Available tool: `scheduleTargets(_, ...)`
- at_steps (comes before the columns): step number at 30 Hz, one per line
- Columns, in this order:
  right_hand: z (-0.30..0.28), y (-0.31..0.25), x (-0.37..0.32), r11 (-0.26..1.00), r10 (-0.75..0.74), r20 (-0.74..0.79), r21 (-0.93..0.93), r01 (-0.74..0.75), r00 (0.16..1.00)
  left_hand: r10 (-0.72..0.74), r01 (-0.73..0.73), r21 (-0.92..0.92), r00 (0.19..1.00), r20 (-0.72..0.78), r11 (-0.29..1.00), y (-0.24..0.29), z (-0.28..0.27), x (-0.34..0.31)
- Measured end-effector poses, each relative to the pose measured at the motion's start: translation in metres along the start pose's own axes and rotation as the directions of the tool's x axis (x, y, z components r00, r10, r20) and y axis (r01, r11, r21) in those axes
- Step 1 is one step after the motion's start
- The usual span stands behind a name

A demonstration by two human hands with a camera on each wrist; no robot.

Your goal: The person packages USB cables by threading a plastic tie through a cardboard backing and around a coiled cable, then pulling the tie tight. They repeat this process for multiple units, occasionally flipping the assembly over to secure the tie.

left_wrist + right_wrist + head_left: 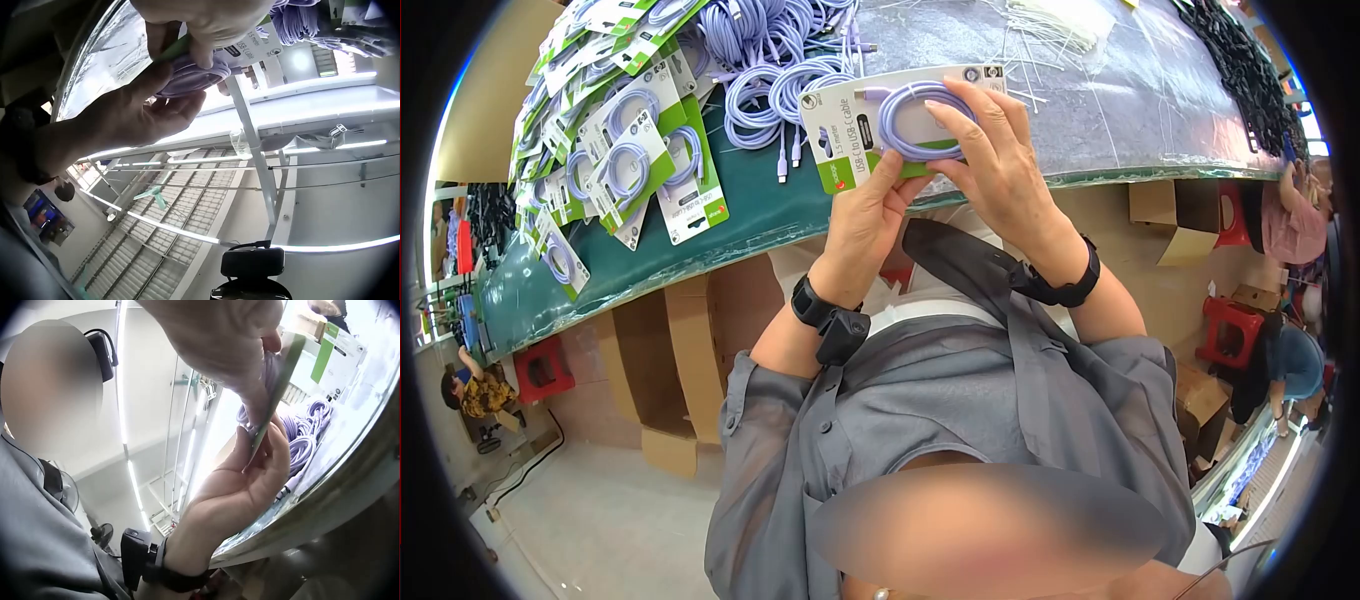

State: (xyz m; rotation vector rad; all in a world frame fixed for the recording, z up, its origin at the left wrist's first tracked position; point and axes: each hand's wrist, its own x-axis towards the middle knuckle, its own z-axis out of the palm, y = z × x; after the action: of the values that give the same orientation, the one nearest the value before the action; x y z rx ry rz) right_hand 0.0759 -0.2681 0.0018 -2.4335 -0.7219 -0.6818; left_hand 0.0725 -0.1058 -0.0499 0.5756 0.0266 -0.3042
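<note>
Both hands hold a white and green cardboard card (840, 130), printed for a USB-C to USB-C cable, above the front part of the table. A coiled lilac USB-C cable (890, 125) lies against its face, a plug pointing left. My left hand (862, 222) pinches the card's lower edge, thumb in front beside the coil and fingers behind. From the right, my right hand (1005, 165) grips the coil with bent fingers and thumb. In the right wrist view the card (284, 387) appears edge-on between the hands, and the coil is partly hidden.
Carded cables (625, 170) are heaped at the left of the green table (760, 205). Loose lilac cables (750, 110) lie behind the card. White ties (1060, 25) are spread at the back, and black strips (1235, 70) lie far right. An open cardboard box (665, 360) stands below the table.
</note>
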Motion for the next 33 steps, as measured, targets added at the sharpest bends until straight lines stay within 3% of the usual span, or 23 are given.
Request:
scheduleTargets(3,0.002,0.007,0.002,0.999,-0.04,-0.029,0.001,0.04,0.999,0.004,-0.004,-0.001,1.0,0.002,1.0,0.0,0.002,0.004)
scheduleTargets(5,0.007,0.018,0.003,0.994,-0.044,-0.048,0.096,0.049,0.998,0.008,-0.008,0.019,1.0,0.0,1.0,0.001,0.008,0.006)
scheduleTargets(8,0.007,0.012,0.004,0.995,-0.089,-0.13,0.036,0.095,0.987,0.019,-0.019,0.036,1.0,-0.002,0.999,0.001,0.005,0.008)
scheduleTargets(13,0.018,0.028,-0.004,0.981,-0.168,-0.089,0.085,0.176,0.982,-0.001,0.001,-0.035,1.0,0.001,0.999,0.002,0.002,0.003)
scheduleTargets(17,0.014,0.035,-0.008,0.96,-0.231,-0.042,0.149,0.235,0.972,0.013,-0.015,0.047,0.999,0.051,0.999,0.003,-0.005,-0.003)
scheduleTargets(23,0.017,0.033,-0.016,0.953,-0.217,-0.022,0.212,0.217,0.976,0.069,-0.014,0.45,0.992,-0.107,0.893,0.012,-0.003,-0.013)
scheduleTargets(25,0.013,0.034,-0.013,0.948,-0.148,-0.063,0.274,0.159,0.987,0.069,-0.024,0.441,0.994,-0.086,0.897,0.016,-0.004,-0.013)
scheduleTargets(28,0.001,0.077,-0.004,0.958,0.235,-0.161,0.207,-0.2,0.959,0.111,-0.069,0.287,0.985,-0.135,0.955,0.023,-0.016,-0.013)
scheduleTargets(30,-0.007,0.117,-0.003,0.879,0.465,-0.083,0.163,-0.448,0.882,0.1,-0.06,0.228,0.981,-0.166,0.972,0.027,-0.028,-0.015)
scheduleTargets(31,-0.008,0.137,-0.005,0.88,0.463,-0.084,0.161,-0.447,0.882,0.088,-0.055,0.168,0.976,-0.199,0.984,0.027,-0.034,-0.016)
scheduleTargets(33,-0.009,0.159,-0.007,0.825,0.556,0.005,-0.125,-0.551,0.831,0.11,-0.082,0.148,0.976,-0.189,0.986,0.027,-0.036,-0.018)
